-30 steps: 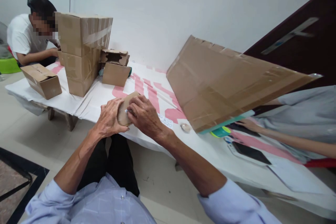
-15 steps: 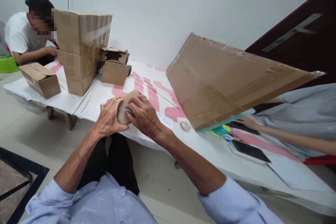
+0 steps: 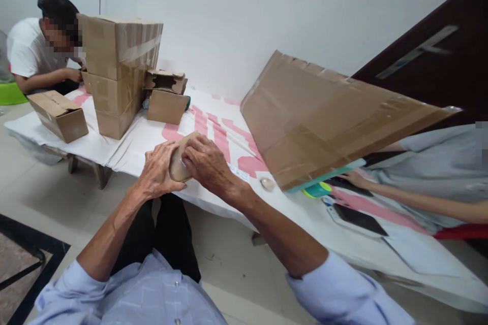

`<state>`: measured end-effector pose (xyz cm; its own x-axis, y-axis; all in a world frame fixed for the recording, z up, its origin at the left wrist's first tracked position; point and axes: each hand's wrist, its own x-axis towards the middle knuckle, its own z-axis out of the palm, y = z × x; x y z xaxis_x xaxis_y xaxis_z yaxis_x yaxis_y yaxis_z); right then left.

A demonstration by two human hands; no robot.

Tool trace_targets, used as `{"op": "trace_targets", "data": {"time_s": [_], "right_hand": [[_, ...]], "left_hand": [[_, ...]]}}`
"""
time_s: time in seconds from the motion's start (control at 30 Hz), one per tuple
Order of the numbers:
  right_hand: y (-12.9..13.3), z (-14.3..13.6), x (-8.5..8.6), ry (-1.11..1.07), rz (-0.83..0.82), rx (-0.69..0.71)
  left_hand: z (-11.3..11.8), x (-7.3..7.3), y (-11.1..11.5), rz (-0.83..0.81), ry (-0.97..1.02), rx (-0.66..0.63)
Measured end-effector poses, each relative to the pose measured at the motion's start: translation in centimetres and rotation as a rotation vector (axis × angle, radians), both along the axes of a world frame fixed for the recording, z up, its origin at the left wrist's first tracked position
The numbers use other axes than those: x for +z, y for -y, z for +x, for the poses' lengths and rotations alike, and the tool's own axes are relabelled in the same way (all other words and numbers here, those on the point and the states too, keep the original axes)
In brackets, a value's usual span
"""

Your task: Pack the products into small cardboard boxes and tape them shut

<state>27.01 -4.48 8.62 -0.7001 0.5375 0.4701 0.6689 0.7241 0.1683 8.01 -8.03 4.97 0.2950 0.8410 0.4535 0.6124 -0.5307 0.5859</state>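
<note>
A small tan, rounded piece [image 3: 178, 166] is held up over the front edge of the table [image 3: 129, 155]. My left hand [image 3: 157, 170] wraps round its left side, thumb below and fingers above. On its upper right side lies my right hand [image 3: 204, 162], fingers curled and pressed together at its face. Something small and pale shows at those fingertips, too small to name. Whether the piece is card or another material I cannot tell.
Taped cartons [image 3: 114, 71] stand stacked at the left, near a seated person [image 3: 34, 51]. Small boxes [image 3: 166, 105] sit beside them. A large cardboard sheet [image 3: 324, 117] leans at the right, before another person's forearm [image 3: 415, 200], a tablet [image 3: 358, 219] and a green-and-teal roll [image 3: 317, 190].
The right hand's fingers have shifted slightly over the piece, and less of the pale bit shows. The view has turned a little; the left hand still holds on.
</note>
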Motion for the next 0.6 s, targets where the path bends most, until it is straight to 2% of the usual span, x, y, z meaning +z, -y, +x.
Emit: {"op": "trace_targets", "data": {"time_s": [0.23,0.6], "right_hand": [[-0.14,-0.39,0.01,0.060,0.031,-0.008],[-0.23,0.01,0.61,0.072,-0.024,0.060]], "left_hand": [[-0.18,-0.28,-0.05,0.012,0.014,-0.008],[-0.33,-0.50,-0.05,0.010,0.017,-0.007]]}}
